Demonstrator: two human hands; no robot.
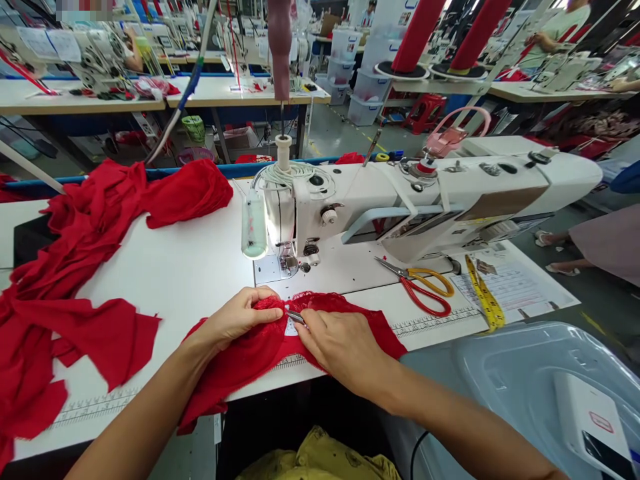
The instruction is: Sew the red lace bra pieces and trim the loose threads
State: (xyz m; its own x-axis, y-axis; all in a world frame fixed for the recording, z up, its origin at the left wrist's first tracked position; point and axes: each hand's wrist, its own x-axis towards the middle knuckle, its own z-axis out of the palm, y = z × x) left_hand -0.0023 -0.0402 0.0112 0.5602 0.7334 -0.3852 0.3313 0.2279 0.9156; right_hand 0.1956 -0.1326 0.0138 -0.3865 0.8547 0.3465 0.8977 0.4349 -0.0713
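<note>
My left hand [250, 317] pinches the edge of a red lace garment piece [240, 360] between thumb and fingers, close to the table's front edge. In my right hand [345, 343] is a small metal tool, apparently thread snips [296, 317], its tip pointing left at the lace near my left thumb. Most of that tool is hidden in the palm. The garment spreads out on both sides of my hands, its right part lying flat under my right hand. Just beyond stands a white sewing machine [360, 193] with its lamp lit over the needle area [289, 257].
Red fabric pieces [100, 220] are heaped on the left of the table. Right of the machine's needle lie scissors [420, 283], a yellow tape measure [484, 293] and a printed sheet [520, 280]. A translucent bin lid [500, 360] bears a white device [593, 420]. Other workers sit farther back.
</note>
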